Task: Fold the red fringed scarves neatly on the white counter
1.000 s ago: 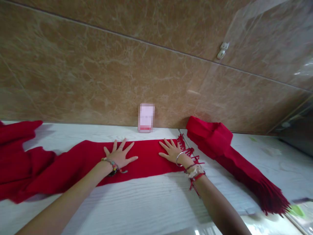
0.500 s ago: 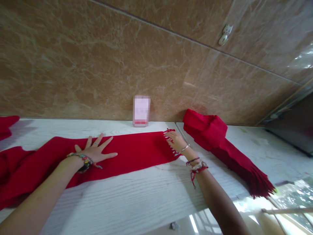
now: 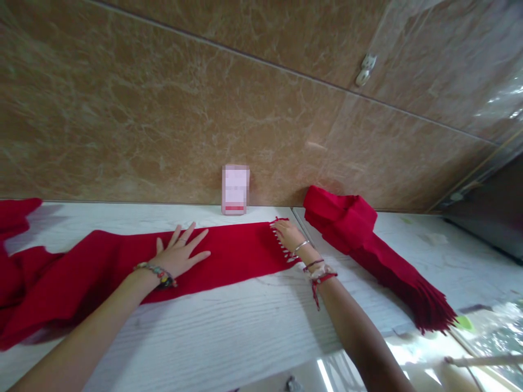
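A red scarf point(image 3: 237, 253) lies stretched across the white wood-grain table point(image 3: 245, 321), its right half flat and its left part bunched in loose folds. My left hand point(image 3: 182, 256) rests palm down on the flat stretch with its fingers spread. At the scarf's right end, my right hand point(image 3: 288, 234) has its fingers bent and closed on the fringed edge; the fingertips are partly hidden. Short pale-looking tassels show just below those fingers.
Another red scarf point(image 3: 341, 218), folded with its fringe hanging toward the front edge, lies on the right. A phone point(image 3: 235, 190) leans against the brown marbled wall point(image 3: 163, 109). A white hook point(image 3: 365, 69) is fixed to that wall. More red cloth point(image 3: 16, 215) sits at far left.
My left hand has slid a little to the right along the scarf, fingers still spread. My right hand stays at the fringed end. The view has shifted slightly.
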`<state>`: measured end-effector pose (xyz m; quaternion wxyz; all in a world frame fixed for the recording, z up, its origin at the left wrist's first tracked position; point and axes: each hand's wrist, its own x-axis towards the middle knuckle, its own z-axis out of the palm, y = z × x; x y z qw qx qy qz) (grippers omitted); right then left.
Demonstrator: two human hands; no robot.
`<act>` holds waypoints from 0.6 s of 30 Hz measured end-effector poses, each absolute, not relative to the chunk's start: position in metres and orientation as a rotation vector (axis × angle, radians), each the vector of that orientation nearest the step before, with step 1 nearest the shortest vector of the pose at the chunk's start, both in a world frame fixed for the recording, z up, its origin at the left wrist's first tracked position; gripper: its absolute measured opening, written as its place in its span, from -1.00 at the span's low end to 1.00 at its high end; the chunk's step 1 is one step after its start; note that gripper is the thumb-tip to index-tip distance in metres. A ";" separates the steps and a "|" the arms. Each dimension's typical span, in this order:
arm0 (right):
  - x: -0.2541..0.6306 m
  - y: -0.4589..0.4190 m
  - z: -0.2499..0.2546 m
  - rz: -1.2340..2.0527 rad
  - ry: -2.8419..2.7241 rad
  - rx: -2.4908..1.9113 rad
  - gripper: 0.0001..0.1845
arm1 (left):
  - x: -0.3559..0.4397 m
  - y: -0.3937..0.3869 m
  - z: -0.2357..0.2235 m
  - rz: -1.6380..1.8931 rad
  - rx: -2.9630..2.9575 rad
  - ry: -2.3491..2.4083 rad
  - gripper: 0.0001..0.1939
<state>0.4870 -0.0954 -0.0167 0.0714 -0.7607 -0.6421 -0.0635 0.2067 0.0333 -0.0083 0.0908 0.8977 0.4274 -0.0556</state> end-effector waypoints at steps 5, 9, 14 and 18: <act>0.496 -0.102 -0.023 -0.256 -1.594 -2.633 -0.72 | 0.213 0.028 -0.013 -0.254 2.654 1.295 -0.33; 0.507 -0.114 -0.015 -0.318 -1.433 -2.719 -0.70 | 0.210 0.030 -0.013 -0.216 2.664 1.270 -0.33; 0.480 -0.107 -0.014 -0.334 -1.797 -2.323 -0.64 | 0.209 0.028 -0.013 -0.173 2.688 1.248 -0.33; 0.469 -0.113 -0.020 -0.069 -2.068 -2.265 -0.58 | 0.209 0.028 -0.013 -0.164 2.697 1.241 -0.32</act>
